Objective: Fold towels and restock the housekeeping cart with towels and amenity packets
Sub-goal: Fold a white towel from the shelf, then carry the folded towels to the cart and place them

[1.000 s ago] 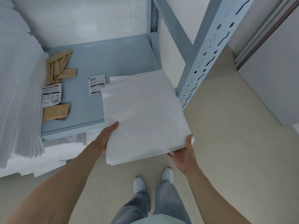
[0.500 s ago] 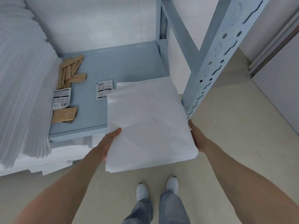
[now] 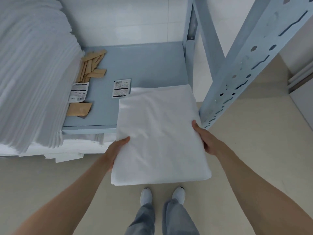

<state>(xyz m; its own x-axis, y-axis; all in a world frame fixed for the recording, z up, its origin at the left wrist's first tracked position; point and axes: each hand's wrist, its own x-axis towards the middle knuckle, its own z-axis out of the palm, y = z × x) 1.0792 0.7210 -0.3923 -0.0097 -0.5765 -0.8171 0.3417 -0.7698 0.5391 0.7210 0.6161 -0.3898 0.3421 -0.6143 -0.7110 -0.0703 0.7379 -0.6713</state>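
While both arms reach forward, left hand and right hand grip folded towel.

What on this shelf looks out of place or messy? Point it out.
The brown packets lie in a loose, crisscrossed pile by the tall towel stack, and loose white sheets jut out crookedly beneath the shelf.

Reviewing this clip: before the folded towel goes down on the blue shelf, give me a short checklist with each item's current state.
1. Both hands hold the folded towel: left hand and right hand grip opposite edges: ok.
2. Towel stays folded flat: ok.
3. Bare shelf ahead of the towel: ok.
4. White packet clear of the landing spot: not ok, it lies at the towel's far left corner.
5. Towel clear of the upright post: cannot tell.
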